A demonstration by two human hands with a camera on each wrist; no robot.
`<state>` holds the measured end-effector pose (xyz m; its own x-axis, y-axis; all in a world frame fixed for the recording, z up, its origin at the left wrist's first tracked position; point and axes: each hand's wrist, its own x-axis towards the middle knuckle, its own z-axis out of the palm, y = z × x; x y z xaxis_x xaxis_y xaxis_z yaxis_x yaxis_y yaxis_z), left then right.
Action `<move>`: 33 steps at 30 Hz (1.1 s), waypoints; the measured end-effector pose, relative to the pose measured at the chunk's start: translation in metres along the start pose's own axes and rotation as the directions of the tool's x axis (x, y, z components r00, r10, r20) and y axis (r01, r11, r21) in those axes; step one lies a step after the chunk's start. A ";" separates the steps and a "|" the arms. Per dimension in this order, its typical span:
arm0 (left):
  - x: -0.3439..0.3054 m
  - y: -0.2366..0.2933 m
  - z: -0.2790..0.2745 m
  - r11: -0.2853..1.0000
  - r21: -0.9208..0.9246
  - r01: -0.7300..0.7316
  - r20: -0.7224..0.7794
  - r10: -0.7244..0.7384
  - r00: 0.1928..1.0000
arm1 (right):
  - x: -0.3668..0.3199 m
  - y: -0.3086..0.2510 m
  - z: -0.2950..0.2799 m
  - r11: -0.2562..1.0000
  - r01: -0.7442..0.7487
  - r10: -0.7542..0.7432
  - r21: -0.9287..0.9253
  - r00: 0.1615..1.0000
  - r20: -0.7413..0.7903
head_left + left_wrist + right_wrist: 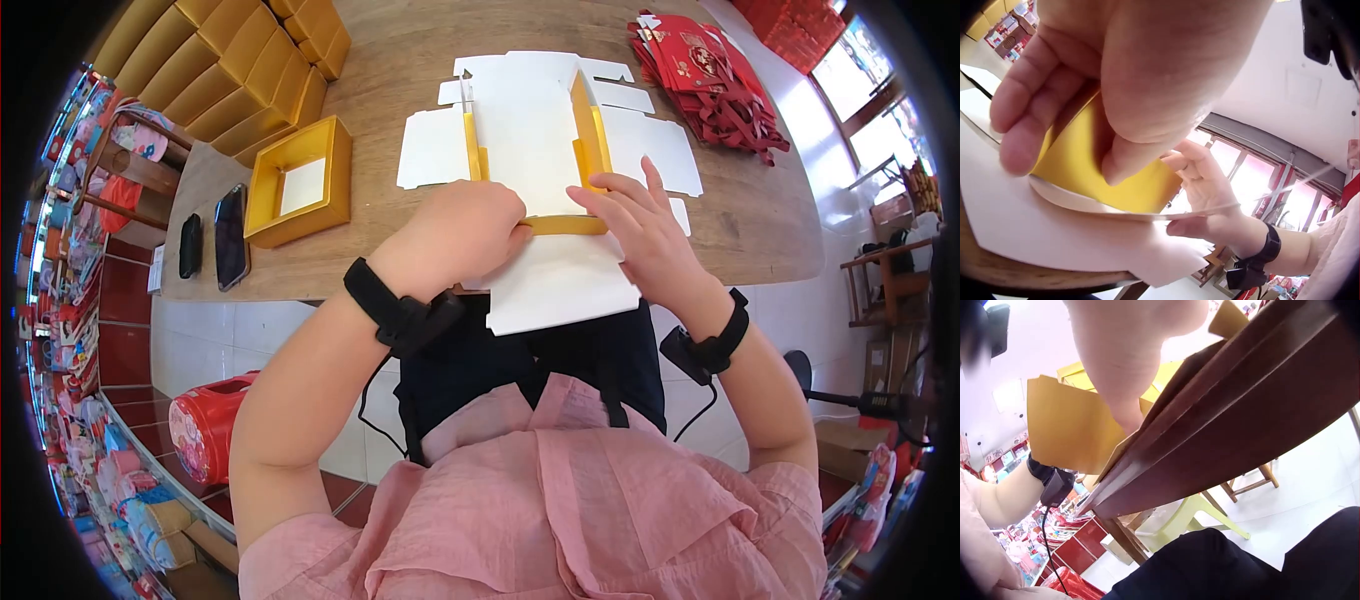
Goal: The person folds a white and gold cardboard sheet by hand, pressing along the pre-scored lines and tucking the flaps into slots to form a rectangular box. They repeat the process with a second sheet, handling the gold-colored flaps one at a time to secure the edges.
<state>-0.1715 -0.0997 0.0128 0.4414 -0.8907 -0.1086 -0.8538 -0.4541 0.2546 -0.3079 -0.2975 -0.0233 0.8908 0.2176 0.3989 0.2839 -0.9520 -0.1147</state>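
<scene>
**Both hands on the front flap of the box blank**

Your pink shirt fills the near view. Just beyond it, the white box blank lies flat on the wooden surface, with its nearest panel hanging over the edge toward you. Your left hand is curled, thumb and fingers clamped on the yellow flap that stands up along the blank's front fold; the left wrist view shows this pinch close up. Your right hand is spread, its fingers almost straight. Its tips rest on the right end of the same flap, where it meets the raised yellow side strip. The two hands are near each other but apart. To your left sit a finished yellow tray and a dark phone. Red bags lie at the far right.
</scene>
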 end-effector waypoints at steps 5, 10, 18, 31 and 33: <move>0.006 -0.004 -0.006 0.999 -0.044 -0.025 0.051 0.027 0.998 | 0.006 0.002 0.004 0.987 -0.012 0.024 0.160 0.997 -0.076; 0.008 -0.007 -0.021 0.996 -0.076 0.038 0.223 -0.020 0.975 | 0.011 0.007 0.006 0.980 -0.007 0.019 0.200 0.998 -0.056; -0.008 -0.061 -0.013 0.489 -0.871 -0.043 0.153 0.352 0.923 | 0.015 0.006 -0.002 0.922 -0.173 0.153 0.346 0.985 0.084; -0.015 -0.013 -0.022 0.716 -0.691 0.103 0.062 -0.083 0.995 | 0.008 0.003 -0.018 0.890 -0.224 0.228 0.397 0.973 0.037; -0.015 -0.017 -0.015 0.708 -0.700 0.093 0.065 -0.067 0.996 | 0.001 0.006 -0.006 0.896 -0.199 0.209 0.397 0.978 0.018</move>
<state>-0.1593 -0.0787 0.0244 0.4783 -0.8579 -0.1876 -0.3697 -0.3905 0.8431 -0.3071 -0.3047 -0.0181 0.9367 0.0180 0.3496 0.2182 -0.8110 -0.5428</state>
